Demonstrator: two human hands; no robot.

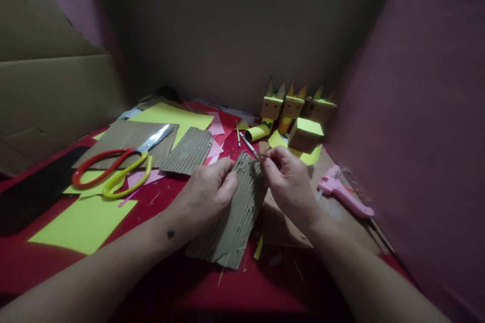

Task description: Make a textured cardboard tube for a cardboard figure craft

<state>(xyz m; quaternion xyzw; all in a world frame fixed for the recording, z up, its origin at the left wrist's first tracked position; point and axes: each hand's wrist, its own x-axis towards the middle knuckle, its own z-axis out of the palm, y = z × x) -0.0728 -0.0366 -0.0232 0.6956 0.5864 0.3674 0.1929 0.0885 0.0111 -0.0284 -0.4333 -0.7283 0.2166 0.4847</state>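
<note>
A piece of corrugated cardboard (235, 222) with its ridges bared is held tilted above the red table. My left hand (208, 186) is closed on its left edge, thumb on top. At the upper right corner, my right hand (290, 181) pinches with thumb and fingers. A thin brown scrap (264, 156) shows at those fingertips; whether it is still joined to the piece I cannot tell. Scraps of torn paper cling to the ridges. A second ridged cardboard piece (189, 151) lies beyond my left hand.
Large scissors (142, 151) with red and yellow handles lie open at left on cardboard and yellow paper (83, 224). On the right rests a pink glue gun (344, 192). Several cardboard figures (273, 106) with pointed ears stand behind a small box (306, 136). Walls close in.
</note>
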